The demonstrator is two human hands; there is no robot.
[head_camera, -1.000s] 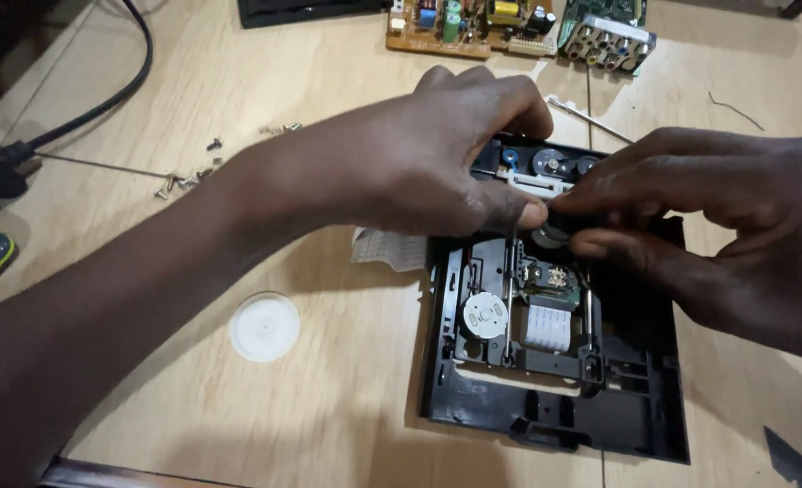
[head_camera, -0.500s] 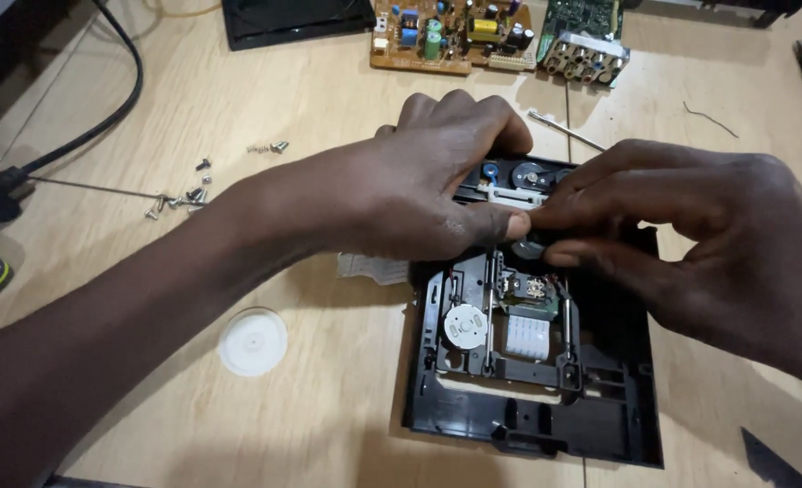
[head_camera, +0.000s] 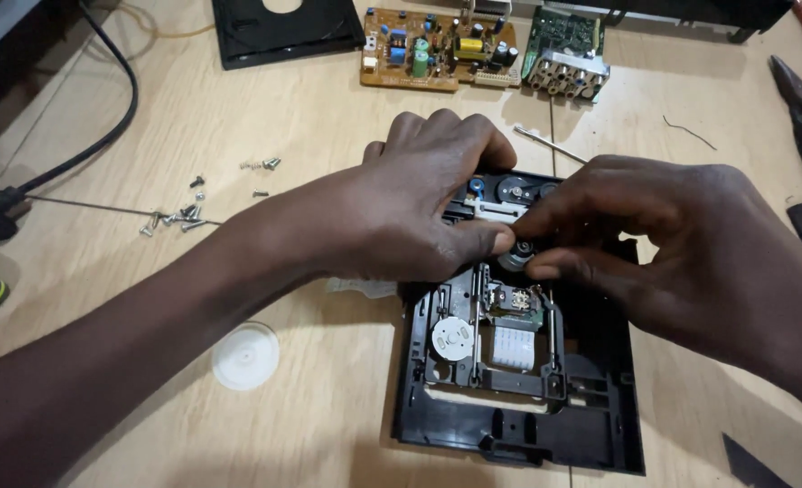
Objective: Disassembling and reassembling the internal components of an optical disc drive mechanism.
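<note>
Black plastic forms the frame of a rectangular disc-drive mechanism [head_camera: 520, 425] that is laid flat on a pale wood-grain table [head_camera: 310, 117], with its far end covered by both hands. The left hand [head_camera: 410, 212] is spread over the far left corner of the mechanism, fingers curled down onto it and the thumb pressed against a small round grey gear [head_camera: 515, 255] near the middle. The right hand [head_camera: 681, 244] is brought in from the right, its thumb and forefinger pinched on that same gear, so that the gear is grasped between the two hands. Just nearer than the gear, a small laser pickup on two metal rails [head_camera: 515, 303] is seen, with a silver round spindle hub [head_camera: 453, 338] to its left and a white ribbon cable [head_camera: 514, 348] beside that.

On the table left of the mechanism, a white round plastic disc [head_camera: 245, 356] is set apart, and a scatter of small silver screws [head_camera: 179, 217] lies farther off. At the far edge, a brown circuit board with coloured components [head_camera: 437, 50] is placed beside a green board with metal connectors [head_camera: 565, 50] and a black tray cover [head_camera: 288, 32]. A black cable [head_camera: 116, 117] is run along the left side.
</note>
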